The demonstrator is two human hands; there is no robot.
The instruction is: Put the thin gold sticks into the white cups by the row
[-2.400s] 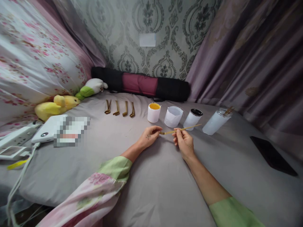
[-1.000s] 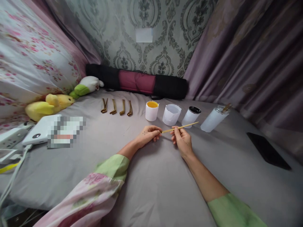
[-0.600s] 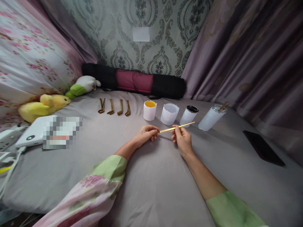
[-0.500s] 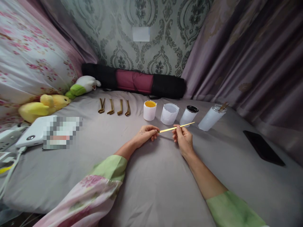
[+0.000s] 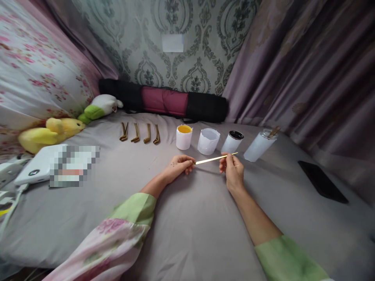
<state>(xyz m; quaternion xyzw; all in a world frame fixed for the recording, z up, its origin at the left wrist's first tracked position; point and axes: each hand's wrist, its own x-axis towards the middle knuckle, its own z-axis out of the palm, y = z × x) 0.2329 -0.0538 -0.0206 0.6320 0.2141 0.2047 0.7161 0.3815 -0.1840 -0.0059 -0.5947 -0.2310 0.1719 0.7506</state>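
Note:
A thin golden strip (image 5: 209, 160) stretches between my two hands above the grey bedsheet (image 5: 187, 218). My left hand (image 5: 178, 167) pinches its left end with curled fingers. My right hand (image 5: 233, 171) pinches the strip close to its right end. Just behind the hands stands a row of cups: a white cup of yellow paint (image 5: 184, 137), an empty white cup (image 5: 208, 141), a cup with a black inside (image 5: 232, 142), and a leaning translucent cup (image 5: 259, 146) holding sticks. Several bent golden strips (image 5: 140, 133) lie in a row to the left.
Two plush toys (image 5: 49, 132) lie at the left by a floral pillow. A white power bank (image 5: 32, 171) and cables sit near the left edge. A black and maroon roll (image 5: 164, 100) runs along the wall. A dark phone (image 5: 322, 181) lies at the right.
My right hand has slid rightward along the strip, from near its middle toward its right end. The left hand has kept its pinch. The view has drifted slightly.

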